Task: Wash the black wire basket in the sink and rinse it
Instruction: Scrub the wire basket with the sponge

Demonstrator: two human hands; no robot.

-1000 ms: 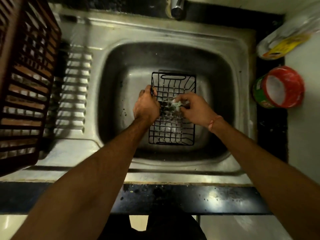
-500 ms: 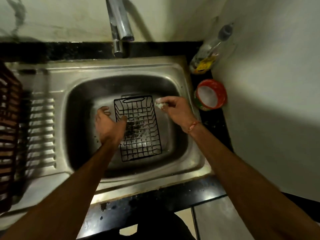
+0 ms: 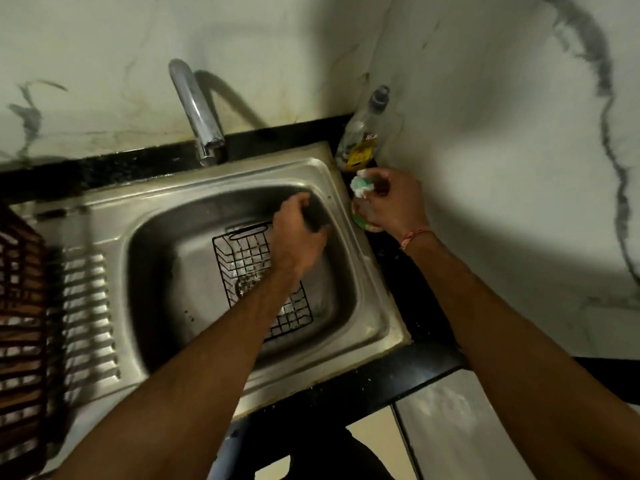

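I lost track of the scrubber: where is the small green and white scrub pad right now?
The green and white scrub pad is pinched in the right hand, right of the steel sink, above the round soap tub.

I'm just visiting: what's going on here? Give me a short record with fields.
place: steel sink with tap, no water seen running
basket: black wire basket lying in the basin
left hand: left hand over the basket's far right corner; grip unclear
right hand: right hand pinches a soapy scrubber over the soap tub
nearby: bottle in the corner
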